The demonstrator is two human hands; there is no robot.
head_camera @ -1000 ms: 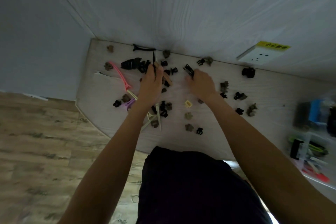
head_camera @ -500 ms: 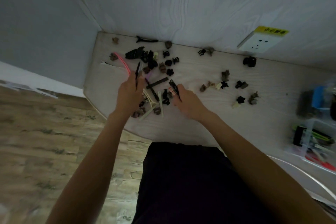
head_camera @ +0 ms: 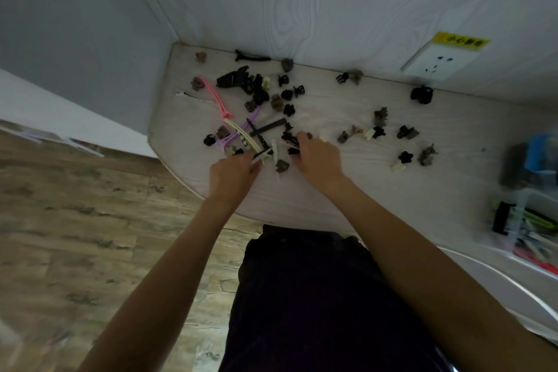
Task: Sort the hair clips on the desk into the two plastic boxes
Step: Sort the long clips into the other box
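Note:
Many small black, brown and cream claw clips and several long clips lie scattered over the pale desk [head_camera: 362, 190]. A long pink clip [head_camera: 213, 96] and a purple one [head_camera: 238, 130] lie at the left of the pile. My left hand [head_camera: 231, 177] is closed around a bundle of long clips, black and cream, near the front edge. My right hand [head_camera: 318, 157] pinches a thin black and pink long clip [head_camera: 290, 139] in the heap. Two clear plastic boxes stand at the far right: one with long clips [head_camera: 522, 226], one with dark and blue contents [head_camera: 531, 160].
A wall socket [head_camera: 437, 62] with a yellow label sits on the back wall. The desk's curved front edge runs just before my dark-clothed lap [head_camera: 317, 296]. Wooden floor shows at the left. A black claw clip [head_camera: 421, 94] lies alone near the back.
Both hands have drawn back from the far pile toward the desk's front edge. The left hand has gathered more long clips; the right hand still grips its thin clip.

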